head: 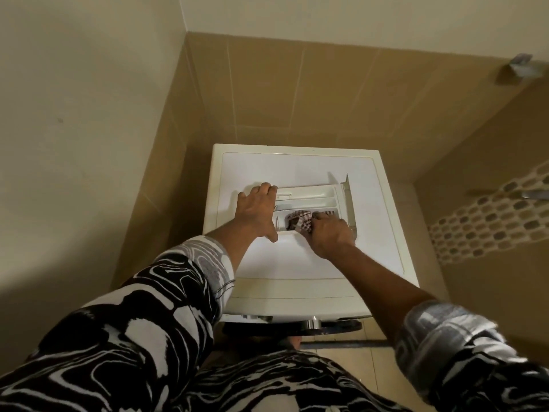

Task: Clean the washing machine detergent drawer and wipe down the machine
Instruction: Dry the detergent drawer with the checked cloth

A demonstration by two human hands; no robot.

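In a tan-tiled corner, the detergent drawer (309, 200) lies on top of the white washing machine (297, 263). The left hand (258, 208) presses its end with fingers spread flat. The right hand (329, 234) grips a checked cloth (298, 223) bunched inside the drawer's nearest compartment.

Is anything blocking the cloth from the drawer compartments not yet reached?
Nothing visible does. The right hand presses the checked cloth into the nearest compartment of the detergent drawer; the farther compartments lie open, and the left hand rests at the drawer's left end.

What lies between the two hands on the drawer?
In the head view, the checked cloth lies in the drawer's near compartment, between the left hand and the right hand, which presses it.
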